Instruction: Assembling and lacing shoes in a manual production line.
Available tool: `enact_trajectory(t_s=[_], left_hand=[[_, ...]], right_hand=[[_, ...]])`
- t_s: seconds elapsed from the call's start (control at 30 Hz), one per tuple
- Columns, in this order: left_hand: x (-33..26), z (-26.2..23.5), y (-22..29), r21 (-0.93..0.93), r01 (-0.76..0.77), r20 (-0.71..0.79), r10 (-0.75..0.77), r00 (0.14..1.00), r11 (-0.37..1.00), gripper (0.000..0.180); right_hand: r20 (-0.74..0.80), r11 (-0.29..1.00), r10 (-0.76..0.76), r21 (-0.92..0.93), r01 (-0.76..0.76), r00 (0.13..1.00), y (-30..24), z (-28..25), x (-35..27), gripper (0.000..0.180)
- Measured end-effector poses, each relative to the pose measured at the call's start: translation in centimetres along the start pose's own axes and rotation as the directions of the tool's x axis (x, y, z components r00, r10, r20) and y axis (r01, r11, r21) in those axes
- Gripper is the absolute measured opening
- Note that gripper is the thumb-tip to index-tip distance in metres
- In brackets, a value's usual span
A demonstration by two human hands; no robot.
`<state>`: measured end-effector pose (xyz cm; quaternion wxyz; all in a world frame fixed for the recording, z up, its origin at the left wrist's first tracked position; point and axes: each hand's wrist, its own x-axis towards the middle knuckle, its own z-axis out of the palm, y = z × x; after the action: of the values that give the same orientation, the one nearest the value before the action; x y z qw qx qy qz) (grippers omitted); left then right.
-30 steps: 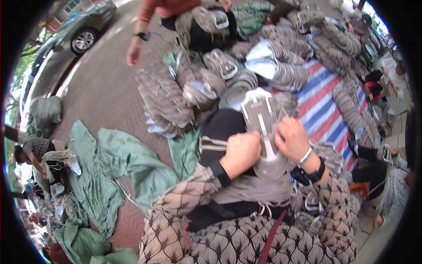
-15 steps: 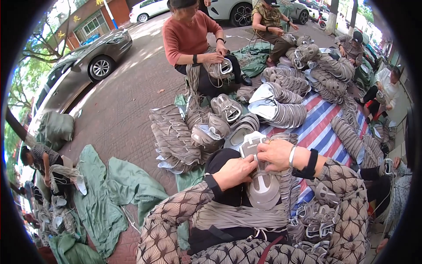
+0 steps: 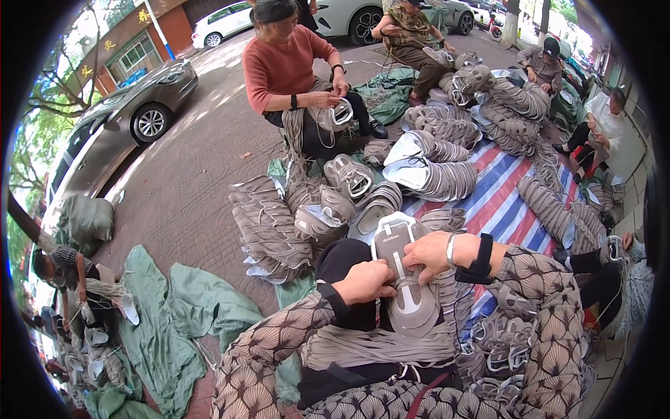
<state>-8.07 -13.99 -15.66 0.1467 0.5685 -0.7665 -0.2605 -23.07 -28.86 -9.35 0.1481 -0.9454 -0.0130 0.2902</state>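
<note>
A taupe shoe upper [image 3: 415, 315] with white trim lies over my lap, its tongue pointing away from me and its toe toward me. My left hand [image 3: 364, 281] is closed on the left edge of its lacing opening. On the opposite edge, the bent fingers of my right hand [image 3: 431, 255] grip the upper beside the tongue. Whether a lace is pinched in either hand is too small to tell. A bundle of grey-beige shoelaces [image 3: 377, 347] lies across my lap, just below the toe.
Stacked shoe uppers [image 3: 269, 220] stand ahead on the left, with white-lined ones [image 3: 433, 178] farther off. More uppers [image 3: 499, 349] lie by my right arm. A striped sheet [image 3: 506, 202] covers ground at right, green cloth [image 3: 164, 314] at left. A person in a red sweater [image 3: 289, 66] sits opposite.
Both hands have drawn apart to opposite sides of the upper's opening, uncovering more of its tongue and middle. The whole view has shifted slightly.
</note>
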Motion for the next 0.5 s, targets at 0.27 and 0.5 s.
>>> enact_trajectory(t_s=[0.27,0.5], left_hand=[[1.0,-0.7,-0.4,-0.298,0.213,0.142,-0.177,0.974,0.93,0.027],[1.3,-0.1,0.7,-0.479,0.454,0.209,-0.404,0.89,0.751,0.02]], right_hand=[[-0.158,0.999,-0.034,-0.041,0.027,0.987,0.1,1.1,-0.4,0.034],[-0.085,0.993,0.037,-0.111,-0.046,0.996,-1.7,0.5,-0.1,0.034]])
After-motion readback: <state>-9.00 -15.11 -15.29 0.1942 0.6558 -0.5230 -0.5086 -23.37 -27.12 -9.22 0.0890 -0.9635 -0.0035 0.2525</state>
